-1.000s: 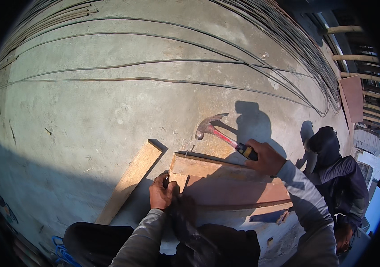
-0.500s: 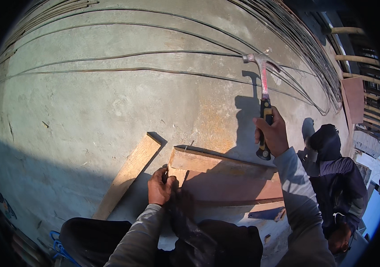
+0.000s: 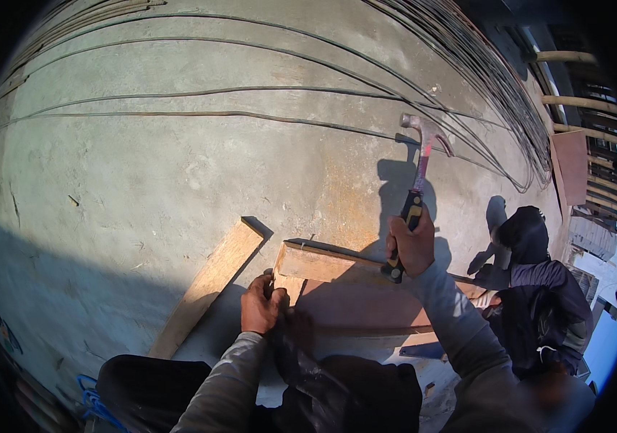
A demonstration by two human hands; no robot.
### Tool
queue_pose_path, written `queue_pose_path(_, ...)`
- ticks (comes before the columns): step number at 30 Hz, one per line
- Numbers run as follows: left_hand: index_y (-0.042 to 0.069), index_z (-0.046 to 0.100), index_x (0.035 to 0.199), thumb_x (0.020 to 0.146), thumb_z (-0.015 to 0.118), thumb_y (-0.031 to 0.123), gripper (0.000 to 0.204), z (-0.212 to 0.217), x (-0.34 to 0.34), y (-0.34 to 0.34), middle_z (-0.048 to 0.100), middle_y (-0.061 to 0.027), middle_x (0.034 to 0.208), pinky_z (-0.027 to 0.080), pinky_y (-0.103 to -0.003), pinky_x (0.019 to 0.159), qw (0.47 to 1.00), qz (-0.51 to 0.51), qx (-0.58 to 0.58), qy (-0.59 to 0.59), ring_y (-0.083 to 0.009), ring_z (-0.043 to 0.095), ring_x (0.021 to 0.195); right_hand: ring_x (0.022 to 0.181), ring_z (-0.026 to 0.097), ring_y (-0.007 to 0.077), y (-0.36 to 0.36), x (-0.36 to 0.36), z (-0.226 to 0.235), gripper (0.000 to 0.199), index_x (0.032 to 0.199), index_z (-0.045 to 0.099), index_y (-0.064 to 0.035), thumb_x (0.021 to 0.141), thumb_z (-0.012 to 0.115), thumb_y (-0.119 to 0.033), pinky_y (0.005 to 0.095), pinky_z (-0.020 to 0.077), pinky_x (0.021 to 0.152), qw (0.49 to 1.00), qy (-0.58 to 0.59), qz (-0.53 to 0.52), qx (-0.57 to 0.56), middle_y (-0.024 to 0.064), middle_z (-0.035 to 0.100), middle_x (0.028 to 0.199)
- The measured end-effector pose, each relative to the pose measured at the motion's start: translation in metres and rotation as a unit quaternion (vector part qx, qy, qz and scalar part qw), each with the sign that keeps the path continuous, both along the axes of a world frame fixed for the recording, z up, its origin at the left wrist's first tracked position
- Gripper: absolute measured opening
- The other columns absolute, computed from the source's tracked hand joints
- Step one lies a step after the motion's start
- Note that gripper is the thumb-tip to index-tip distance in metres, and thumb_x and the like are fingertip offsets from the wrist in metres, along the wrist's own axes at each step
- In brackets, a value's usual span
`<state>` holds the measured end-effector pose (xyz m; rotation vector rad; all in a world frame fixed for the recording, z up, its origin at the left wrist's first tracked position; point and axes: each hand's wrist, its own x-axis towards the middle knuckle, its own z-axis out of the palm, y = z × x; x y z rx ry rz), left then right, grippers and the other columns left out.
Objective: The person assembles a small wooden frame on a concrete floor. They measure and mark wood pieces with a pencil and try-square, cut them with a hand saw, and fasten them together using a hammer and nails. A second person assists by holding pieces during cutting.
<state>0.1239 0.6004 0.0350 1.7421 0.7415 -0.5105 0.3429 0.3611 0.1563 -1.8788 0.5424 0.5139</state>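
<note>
My right hand [image 3: 415,245] is wrapped round the black-and-yellow grip of a claw hammer [image 3: 421,155], raised over the work with its head up and away from me. Below it is a shallow wooden frame [image 3: 326,264] of narrow boards round a reddish-brown panel [image 3: 359,304]. At the frame's left corner, my left hand [image 3: 258,304] is closed in a pinch against the short end board [image 3: 290,287]. Whatever its fingertips hold is too small to make out. A thin nail-like piece [image 3: 312,237] sticks up from the far board. The hammer is not touching the frame.
A loose plank [image 3: 211,285] lies slantwise left of the frame. Long thin rods [image 3: 236,113] cross the concrete floor [image 3: 178,166], bunching at far right. A person in dark clothes [image 3: 550,289] crouches close on my right. A dark flat blade [image 3: 424,351] lies by the frame's near side.
My right hand has brought the hammer down and to the left, nearer the frame. My left hand has stayed at the corner. The person on the right has shifted, and one hand now shows near the frame.
</note>
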Motion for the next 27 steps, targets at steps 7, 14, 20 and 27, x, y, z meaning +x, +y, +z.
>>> queue_pose_path(7, -0.007, 0.063, 0.119, 0.084, 0.075, 0.016, 0.044, 0.003, 0.001, -0.002, 0.073, -0.0250, 0.101, 0.056, -0.038, 0.085, 1.000, 0.017, -0.009, 0.024, -0.0333, 0.073, 0.095, 0.052, 0.058, 0.0165, -0.017, 0.020, 0.017, 0.033, 0.112, 0.051, 0.0012, 0.088, 0.069, -0.013, 0.0317, 0.0487, 0.049, 0.960, 0.096, 0.213, -0.153, 0.0094, 0.057, 0.066)
queue_pose_path(14, -0.007, 0.063, 0.118, 0.084, 0.075, 0.016, 0.043, 0.007, 0.002, 0.000, 0.073, -0.0244, 0.098, 0.056, -0.037, 0.082, 1.000, 0.008, 0.001, 0.005, -0.0329, 0.073, 0.093, 0.050, 0.057, 0.0149, -0.025, -0.016, -0.013, 0.022, 0.106, 0.054, -0.0028, 0.090, 0.066, -0.013, 0.0306, 0.0477, 0.045, 0.895, -0.088, 0.429, -0.088, 0.0046, 0.055, 0.067)
queue_pose_path(20, -0.007, 0.063, 0.117, 0.084, 0.075, 0.019, 0.044, 0.001, 0.000, -0.003, 0.072, -0.0242, 0.095, 0.056, -0.038, 0.081, 1.000, 0.009, 0.001, 0.015, -0.0336, 0.073, 0.090, 0.045, 0.053, 0.0115, -0.005, 0.031, 0.013, 0.018, 0.093, 0.048, -0.0025, 0.090, 0.064, -0.010, 0.0291, 0.0458, 0.041, 0.994, -0.094, 0.036, -0.035, 0.0029, 0.054, 0.063)
queue_pose_path(27, -0.008, 0.063, 0.118, 0.082, 0.077, 0.018, 0.046, 0.001, 0.005, 0.001, 0.073, -0.0235, 0.096, 0.056, -0.037, 0.081, 1.000, -0.013, 0.010, 0.026, -0.0314, 0.073, 0.089, 0.056, 0.059, 0.0135, -0.037, -0.012, -0.004, 0.028, 0.108, 0.054, -0.0034, 0.086, 0.068, -0.013, 0.0305, 0.0475, 0.048, 0.804, -0.054, 0.582, -0.113, 0.0038, 0.055, 0.070)
